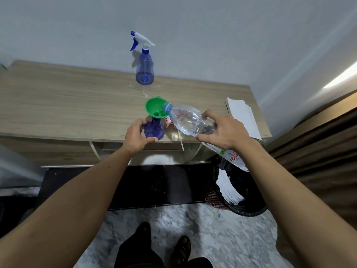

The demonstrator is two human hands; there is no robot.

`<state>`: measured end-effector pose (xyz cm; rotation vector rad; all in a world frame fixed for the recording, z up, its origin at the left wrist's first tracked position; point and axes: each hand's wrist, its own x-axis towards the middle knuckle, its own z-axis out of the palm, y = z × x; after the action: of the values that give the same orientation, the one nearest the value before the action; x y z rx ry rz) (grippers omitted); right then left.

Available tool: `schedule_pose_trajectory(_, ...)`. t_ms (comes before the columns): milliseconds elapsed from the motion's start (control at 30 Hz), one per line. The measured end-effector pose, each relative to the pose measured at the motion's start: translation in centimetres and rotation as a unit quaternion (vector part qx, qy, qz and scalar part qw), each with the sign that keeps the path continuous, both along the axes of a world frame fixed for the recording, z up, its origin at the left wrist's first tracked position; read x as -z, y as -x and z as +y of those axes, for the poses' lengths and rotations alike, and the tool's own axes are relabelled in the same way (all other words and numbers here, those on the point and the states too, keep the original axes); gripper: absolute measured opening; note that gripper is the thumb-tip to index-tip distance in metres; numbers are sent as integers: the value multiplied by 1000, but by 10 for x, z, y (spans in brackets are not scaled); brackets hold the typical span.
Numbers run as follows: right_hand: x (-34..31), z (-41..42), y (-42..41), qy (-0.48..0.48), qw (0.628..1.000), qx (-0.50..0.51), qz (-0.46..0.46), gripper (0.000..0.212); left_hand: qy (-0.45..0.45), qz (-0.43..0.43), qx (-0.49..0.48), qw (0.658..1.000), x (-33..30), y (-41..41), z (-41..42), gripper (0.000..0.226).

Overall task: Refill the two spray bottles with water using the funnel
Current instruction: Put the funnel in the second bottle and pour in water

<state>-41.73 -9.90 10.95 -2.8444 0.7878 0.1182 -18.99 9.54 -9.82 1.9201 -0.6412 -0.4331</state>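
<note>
Our fingers (144, 122) of the left hand (135, 136) are curled around the round body of the near spray bottle (154, 129), with the thumb at its front lower side, and they hold it upright on the counter (67, 105) near the front edge. This bottle is blue and has no spray head on it. We see the green funnel (155, 108) sitting in its neck, a little tilted.

With our right hand (222, 132) we grip a clear plastic water bottle (189, 119); the fingers curl over its middle part and the thumb presses from below. We hold it tilted almost flat, with its mouth resting at the right rim of the funnel. Water is visible inside the clear bottle. Whether water is running into the funnel at this moment, we cannot tell. The label end of this bottle sticks out behind our wrist.

We see the second spray bottle (144, 68) upright at the back of the counter, close to the wall and well apart from the first one. It has its white and blue spray head (140, 40) on.

Something small and pink (168, 120) lies just behind the near bottle, mostly hidden. White paper (243, 115) lies at the right end of the counter. A dark bin (237, 192) stands on the floor at the right, below the counter.
</note>
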Motion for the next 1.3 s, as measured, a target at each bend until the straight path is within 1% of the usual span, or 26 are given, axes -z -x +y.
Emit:
schedule_pose_trajectory(267,-3,1,1,-4,1000,8,-2,53,-7,-3,-1,1000,2,-1,0,81)
schedule_pose_trajectory(467,-3,1,2,-1,1000,12,2,58,-12,-1,-1,1000,4,-2,0,82)
schedule_pose_trajectory(700,-5,1,5,7,1000,12,14,59,-15,-3,-4,1000,7,-4,-1,84)
schedule_pose_trajectory(967,-3,7,6,-1,1000,21,4,58,-17,3,7,1000,3,-3,0,85)
schedule_pose_trajectory(1133,5,12,7,-36,998,33,-38,56,-21,-1,8,1000,3,-4,1,84)
schedule_pose_trajectory(1300,17,16,5,-93,987,72,-114,57,-25,-6,6,1000,2,-4,2,82)
